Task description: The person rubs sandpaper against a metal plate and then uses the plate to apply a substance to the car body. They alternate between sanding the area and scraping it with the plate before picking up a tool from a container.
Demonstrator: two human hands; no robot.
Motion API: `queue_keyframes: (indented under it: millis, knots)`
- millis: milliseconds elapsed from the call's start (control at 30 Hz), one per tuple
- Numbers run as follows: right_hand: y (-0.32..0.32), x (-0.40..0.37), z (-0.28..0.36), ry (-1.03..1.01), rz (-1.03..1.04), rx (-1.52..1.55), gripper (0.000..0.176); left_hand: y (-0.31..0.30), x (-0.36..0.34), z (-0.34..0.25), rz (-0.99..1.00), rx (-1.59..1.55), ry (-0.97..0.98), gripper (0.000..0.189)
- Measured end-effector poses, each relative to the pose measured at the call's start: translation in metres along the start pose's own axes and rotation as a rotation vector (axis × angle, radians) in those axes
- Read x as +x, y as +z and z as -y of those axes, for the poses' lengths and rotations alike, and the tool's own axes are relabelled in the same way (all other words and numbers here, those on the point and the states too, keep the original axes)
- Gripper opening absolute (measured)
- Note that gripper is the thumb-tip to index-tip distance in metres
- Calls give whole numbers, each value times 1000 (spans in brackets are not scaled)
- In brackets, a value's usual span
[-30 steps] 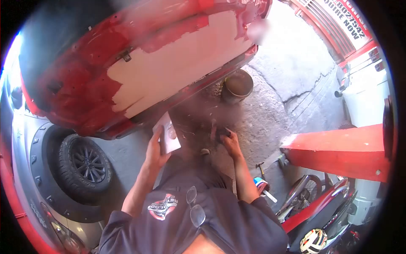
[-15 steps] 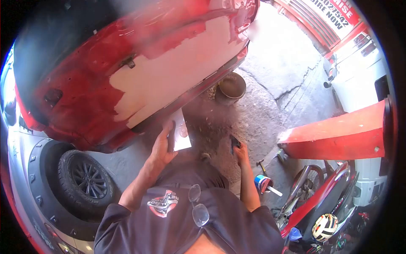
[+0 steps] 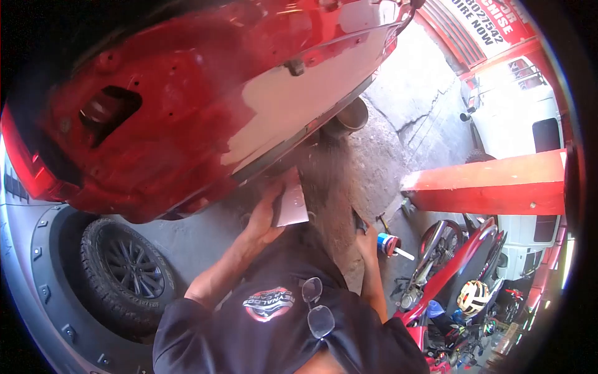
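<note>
My left hand is closed on the edge of a flat white board, which has a small smear of paste on its face. In my right hand, lower and to the right, is a thin dark flat tool; its exact kind is hard to make out. Both hands are apart from the red vehicle body that fills the upper left. A broad pale patch of filler covers part of that red panel. The board is just below the panel's lower edge.
Beneath the panel stands a round bucket. An open tin with a white stick is near my right forearm. A red post, a motorcycle with a helmet, and a white vehicle are rightward. A wheel is at left.
My view has shifted leftward along the red body, so the filler patch, bucket and board appear further right. Both hands keep their hold on the board and the dark tool.
</note>
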State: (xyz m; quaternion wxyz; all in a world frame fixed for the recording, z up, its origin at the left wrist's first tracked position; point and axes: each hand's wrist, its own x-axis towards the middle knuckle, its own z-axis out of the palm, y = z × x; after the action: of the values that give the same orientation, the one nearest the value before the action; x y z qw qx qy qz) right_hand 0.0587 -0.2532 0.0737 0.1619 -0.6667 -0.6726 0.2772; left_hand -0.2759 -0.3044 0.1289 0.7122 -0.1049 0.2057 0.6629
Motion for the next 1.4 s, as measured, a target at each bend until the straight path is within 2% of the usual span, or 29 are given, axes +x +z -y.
queue_keyframes:
  millis: [167, 267, 400, 467, 533, 567, 667, 767, 800, 867, 900, 933, 1000, 1067, 1100, 1200, 1300, 1333, 1367, 1400]
  knots:
    - [7, -21, -28, 43, -70, -29, 43, -8, 2, -12, 47, -41, -66, 32]
    - [6, -24, -8, 34, -109, -80, 40, -4, 0, -14, 52, -90, -96, 30]
    - [-4, -20, 49, 169, -96, 344, 32, 30, -3, -23, 95, -153, -156, 27]
    - [-10, -8, 54, 147, -45, 560, 28, 38, -1, -19, 186, -166, -214, 28]
    - [-21, 0, 76, 57, 7, 681, 26, 46, 2, -18, 344, -174, -279, 33]
    - [-26, 2, 91, 6, 36, 740, 26, 52, 3, -15, 355, -179, -282, 34]
    - [-41, 6, 138, -103, 2, 994, 24, 71, 1, -9, 152, 27, -190, 32]
    - [-61, 14, 144, -154, -47, 851, 27, 72, 8, -7, 63, 289, 128, 36]
    - [-69, 14, 149, -150, -62, 799, 27, 83, 1, -9, 5, 357, 168, 36]
    - [-83, 16, 163, -400, -154, 426, 37, 112, -18, -16, -110, 492, 255, 37]
    - [-87, 16, 173, -520, -197, 315, 40, 95, -6, -14, -156, 751, 412, 41]
    - [-90, 15, 181, -636, -240, 202, 43, 101, -7, -13, -147, 802, 430, 43]
    - [-89, 11, 189, -728, -239, 105, 54, 114, -14, -7, -134, 902, 452, 47]
    - [-91, 12, 195, -813, -274, -43, 58, 98, -3, -6, -118, 989, 410, 45]
    - [-93, 6, 199, -770, -267, -148, 65, 97, 0, -5, -102, 1045, 396, 46]
    - [-94, 4, 205, -812, -267, -256, 69, 98, 3, 3, -48, 1197, 358, 49]
    - [-84, 3, 198, -861, -212, -252, 61, 112, -5, 16, 5, 1217, 292, 53]
    - [-78, 6, 193, -894, -183, -236, 59, 110, 0, 28, 23, 1164, 446, 56]
    - [-73, 9, 190, -978, -154, -159, 54, 103, 9, 35, 9, 1132, 428, 56]
    - [-73, 4, 189, -971, -87, -190, 54, 96, 17, 39, -5, 1098, 406, 56]
